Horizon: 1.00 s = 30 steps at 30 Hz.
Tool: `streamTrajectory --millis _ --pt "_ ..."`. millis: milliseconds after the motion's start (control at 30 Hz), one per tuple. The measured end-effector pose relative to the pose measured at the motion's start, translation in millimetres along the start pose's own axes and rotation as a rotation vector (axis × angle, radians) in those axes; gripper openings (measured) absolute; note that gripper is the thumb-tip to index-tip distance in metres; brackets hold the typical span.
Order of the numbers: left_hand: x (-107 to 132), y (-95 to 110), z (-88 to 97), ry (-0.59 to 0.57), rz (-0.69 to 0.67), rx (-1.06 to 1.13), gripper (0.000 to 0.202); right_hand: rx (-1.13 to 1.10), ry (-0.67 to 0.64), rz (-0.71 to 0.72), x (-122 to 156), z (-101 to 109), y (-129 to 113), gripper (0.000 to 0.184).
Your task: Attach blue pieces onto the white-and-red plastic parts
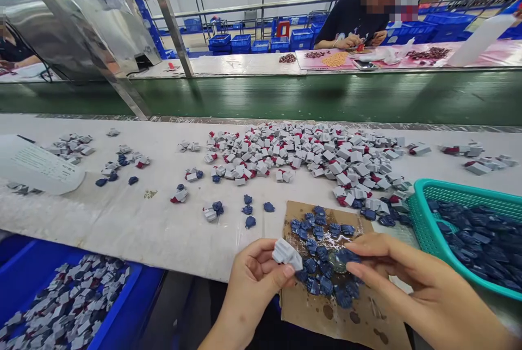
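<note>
My left hand is closed around a small grey plastic piece, pinched between thumb and fingers. Over the cardboard sheet, my right hand pinches a dark blue plastic piece between thumb and forefinger. Several more dark blue pieces lie on the cardboard, which looks wet and stained. Behind both hands spreads a large pile of grey and red pieces on the white-covered table. A few loose blue pieces lie left of the cardboard.
A teal basket of dark blue pieces stands at right. At lower left, a blue bin holds grey, red and blue pieces. A green conveyor belt runs behind the table, with a person working beyond it. A metal post rises at left.
</note>
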<state>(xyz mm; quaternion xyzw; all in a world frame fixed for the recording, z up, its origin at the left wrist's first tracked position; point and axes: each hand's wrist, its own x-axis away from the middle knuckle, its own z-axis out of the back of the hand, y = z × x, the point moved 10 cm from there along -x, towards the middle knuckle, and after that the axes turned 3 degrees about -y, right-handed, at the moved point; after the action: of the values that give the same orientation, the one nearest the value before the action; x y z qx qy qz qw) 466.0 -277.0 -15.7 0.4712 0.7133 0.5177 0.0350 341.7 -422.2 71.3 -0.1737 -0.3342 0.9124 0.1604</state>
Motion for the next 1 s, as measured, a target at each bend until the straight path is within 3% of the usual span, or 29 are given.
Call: streamTrajectory --millis 100,333,433,600,800,933,1000 --pt "7 -6 -14.4 -0.04 0.044 0.083 0.041 -0.079 0.064 0.028 -1 5 -17 0.019" --pt "10 -4 -28.3 -0.08 0.018 0.123 0.037 -0.171 0.054 0.078 -12 -3 -41 0.005" --pt "11 -3 -28.8 -0.081 0.019 0.056 0.035 -0.206 0.021 0.058 -14 -6 -40 0.002" --pt "10 -1 -28.3 -0.099 -0.011 -0.114 0.033 -0.314 -0.162 -0.028 -10 -24 -30 0.01" --pt "8 -15 -24.8 -0.159 0.02 -0.222 0.029 -0.481 -0.303 -0.2 2 -51 -5 0.021" --pt "6 -21 -27.7 -0.171 0.047 -0.114 0.034 -0.535 -0.304 -0.245 1 -58 -3 0.023" --pt "4 -24 -40.6 -0.265 0.093 -0.017 0.036 -0.564 -0.284 -0.266 -5 -57 -6 0.028"
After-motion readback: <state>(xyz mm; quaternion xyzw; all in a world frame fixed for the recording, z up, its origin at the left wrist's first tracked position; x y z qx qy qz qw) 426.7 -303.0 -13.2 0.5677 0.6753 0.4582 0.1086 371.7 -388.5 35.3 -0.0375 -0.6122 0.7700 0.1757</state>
